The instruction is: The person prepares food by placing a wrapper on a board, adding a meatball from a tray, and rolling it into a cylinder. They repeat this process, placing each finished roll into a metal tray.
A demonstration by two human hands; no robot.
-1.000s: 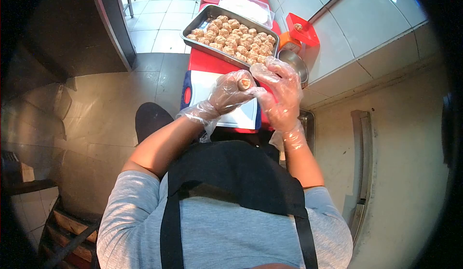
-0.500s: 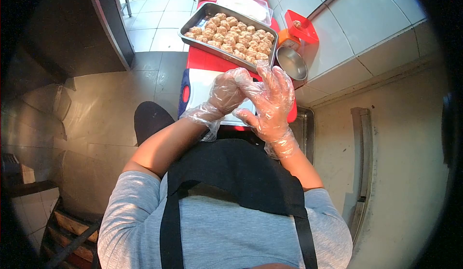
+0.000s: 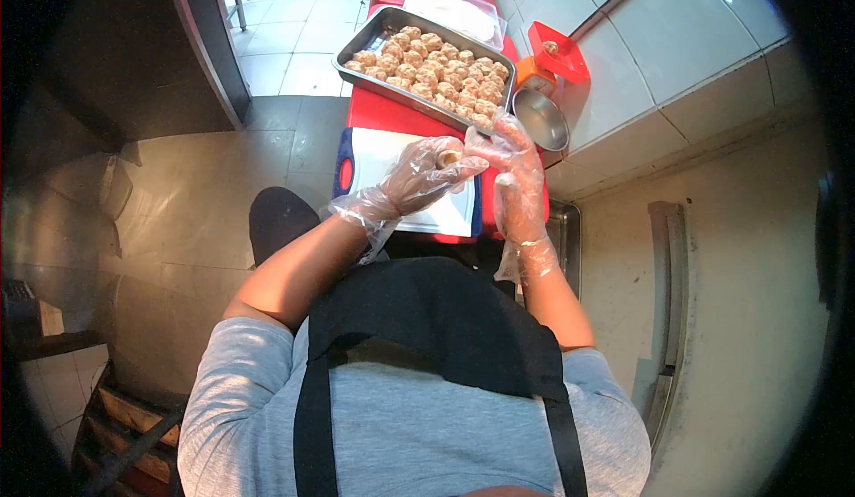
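Observation:
Both hands wear clear plastic gloves and are held over a white cutting board [image 3: 381,154] with a dark blue edge. My left hand [image 3: 419,181] is curled round a small pale ball [image 3: 449,158], perhaps meat or dough; the glove and fingers hide most of it. Close by on its right is my right hand [image 3: 518,176], its fingers extended and apart, fingertips near the left hand's fingers. Just beyond them, a metal tray [image 3: 405,98] holds rows of lumpy light-brown meatballs [image 3: 436,65].
A clear plastic tub [image 3: 496,7] with something white inside stands behind the tray. On the right are a steel bowl [image 3: 541,120], an orange box [image 3: 534,77] and a red container [image 3: 570,59] beside the tiled wall. The board lies on a red surface [image 3: 383,112].
My right hand has drawn away to the right and turned, its fingers no longer over the left. My left hand has turned, exposing the pale ball between its fingers.

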